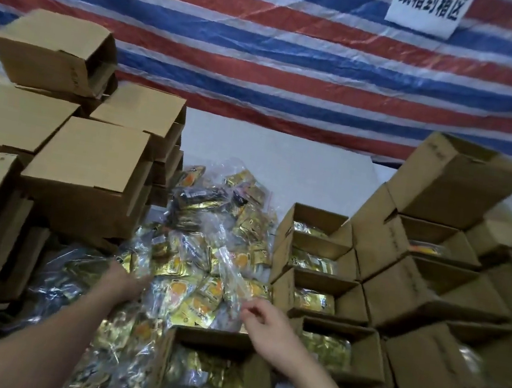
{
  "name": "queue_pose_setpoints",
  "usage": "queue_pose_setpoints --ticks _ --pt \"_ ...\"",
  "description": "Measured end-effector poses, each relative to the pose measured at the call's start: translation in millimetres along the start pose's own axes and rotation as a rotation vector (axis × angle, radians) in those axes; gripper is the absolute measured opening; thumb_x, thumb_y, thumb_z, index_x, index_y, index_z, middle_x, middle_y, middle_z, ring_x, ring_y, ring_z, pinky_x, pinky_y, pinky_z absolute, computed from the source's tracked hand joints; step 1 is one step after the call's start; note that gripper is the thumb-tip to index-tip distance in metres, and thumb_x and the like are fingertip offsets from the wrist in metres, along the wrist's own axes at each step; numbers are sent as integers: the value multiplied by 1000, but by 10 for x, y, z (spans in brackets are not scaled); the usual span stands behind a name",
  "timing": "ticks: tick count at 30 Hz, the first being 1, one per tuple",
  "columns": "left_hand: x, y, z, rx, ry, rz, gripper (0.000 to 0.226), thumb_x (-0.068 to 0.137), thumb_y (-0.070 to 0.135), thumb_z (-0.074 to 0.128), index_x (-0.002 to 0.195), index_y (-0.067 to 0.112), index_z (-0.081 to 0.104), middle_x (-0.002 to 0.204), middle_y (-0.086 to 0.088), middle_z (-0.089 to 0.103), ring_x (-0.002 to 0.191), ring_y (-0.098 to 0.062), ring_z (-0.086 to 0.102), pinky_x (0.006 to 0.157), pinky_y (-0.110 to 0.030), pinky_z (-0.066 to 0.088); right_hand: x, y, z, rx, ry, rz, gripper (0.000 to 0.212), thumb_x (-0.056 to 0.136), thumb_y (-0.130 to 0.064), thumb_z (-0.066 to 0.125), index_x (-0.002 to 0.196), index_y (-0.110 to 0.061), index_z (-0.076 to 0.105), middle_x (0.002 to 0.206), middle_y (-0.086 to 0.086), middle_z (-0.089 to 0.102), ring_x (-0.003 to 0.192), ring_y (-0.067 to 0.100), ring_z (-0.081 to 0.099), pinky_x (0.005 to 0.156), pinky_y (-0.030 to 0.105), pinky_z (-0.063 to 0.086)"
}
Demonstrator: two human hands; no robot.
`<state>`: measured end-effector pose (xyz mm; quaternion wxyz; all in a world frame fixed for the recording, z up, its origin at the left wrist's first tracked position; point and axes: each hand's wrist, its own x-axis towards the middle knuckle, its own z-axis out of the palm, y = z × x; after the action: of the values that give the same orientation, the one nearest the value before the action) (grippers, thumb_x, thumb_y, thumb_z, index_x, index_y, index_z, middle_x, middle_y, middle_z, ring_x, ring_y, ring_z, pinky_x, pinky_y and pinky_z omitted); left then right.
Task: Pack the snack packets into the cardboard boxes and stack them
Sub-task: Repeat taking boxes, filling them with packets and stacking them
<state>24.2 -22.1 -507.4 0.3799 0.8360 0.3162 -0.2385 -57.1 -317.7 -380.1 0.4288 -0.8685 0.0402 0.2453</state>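
**Reaching for more packets as another box fills**

Reaching into the heap, a person's left hand pushes among the snack packets, gold and orange sachets bundled in clear plastic and piled at the middle of the desk; its fingers are buried in the wrapping, so whether they hold anything cannot be told. The right hand hovers just right of it with fingers loosely curled, near a loose fold of clear plastic, apparently holding nothing.

Directly near the person sits an open cardboard box, already partly filled with gold packets. To its right, filled open boxes stand in rows and rise in a stack toward the far right. On the left, a pile of closed or empty boxes leans unevenly.

Filling looks to be the step in hand, with the near box not yet full. The next move likely calls for a firm grip on one slippery bundle, lifting it clear of its neighbours and lowering it into the near box.

A striped tarpaulin with paper signs hangs behind.
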Motion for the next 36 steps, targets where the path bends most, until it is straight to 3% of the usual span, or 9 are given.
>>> queue_pose_setpoints --ticks 4,6,8,12,17,23,28,32,36 --pt "288 -126 240 129 50 -69 93 80 39 79 145 -2 26 111 -27 63 80 -33 64 63 -36 53 -90 146 29 61 52 56 13 101 -33 52 103 -37 64 88 -16 64 72 -10 57 60 9 40" --pt "371 -151 273 38 22 -101 46 80 29 82 99 -6 60 66 -17 67 55 -25 61 53 -30 50 -119 161 40 66 88 58 16 100 -33 53 91 -43 61 87 -16 64 76 -9 58 65 10 42" --pt "368 -126 223 -69 -6 -133 29 81 18 80 77 -3 61 54 -15 61 40 -22 56 40 -25 45 -130 157 49 56 120 60 19 100 -32 53 88 -44 59 93 -16 64 86 -3 59 75 15 47" --pt "291 -75 91 -124 73 -73 48 91 37 67 113 -5 59 91 -24 65 67 -32 64 55 -33 53 -108 128 94 59 161 14 19 101 -26 52 90 -36 64 83 -10 65 65 -7 56 59 11 43" --pt "-103 -12 -13 -143 87 22 58 93 41 63 119 -10 53 81 -13 56 61 -21 53 54 -30 45 29 -60 102 106 198 -34 19 102 -25 53 92 -37 64 81 -5 68 52 -5 53 46 12 38" --pt "-912 444 -390 -265 136 307 35 87 34 68 108 12 51 90 -6 61 67 -15 59 44 -24 44 176 -504 45 221 105 -123 4 95 -41 62 99 -41 62 98 -17 68 84 -10 62 66 8 49" --pt "-1776 966 -695 -380 39 576 60 74 72 63 104 21 57 96 -2 69 85 -18 70 78 -42 59 192 -908 -169 722 -67 -183 91 67 -67 72 143 -30 42 142 -4 50 125 15 52 110 45 44" --pt "-2296 1313 -513 -319 82 808 48 70 82 50 90 39 57 77 16 65 66 0 62 66 -21 52 106 -1155 -372 993 -226 -271 86 65 -61 84 135 -17 59 131 13 65 119 30 64 93 42 56" --pt "-2441 1547 -254 -140 155 965 70 81 85 23 126 40 54 109 17 58 106 0 53 93 -28 45 13 -1146 -581 1071 -235 -319 72 53 -58 92 107 -13 78 120 18 70 113 30 67 85 34 58"
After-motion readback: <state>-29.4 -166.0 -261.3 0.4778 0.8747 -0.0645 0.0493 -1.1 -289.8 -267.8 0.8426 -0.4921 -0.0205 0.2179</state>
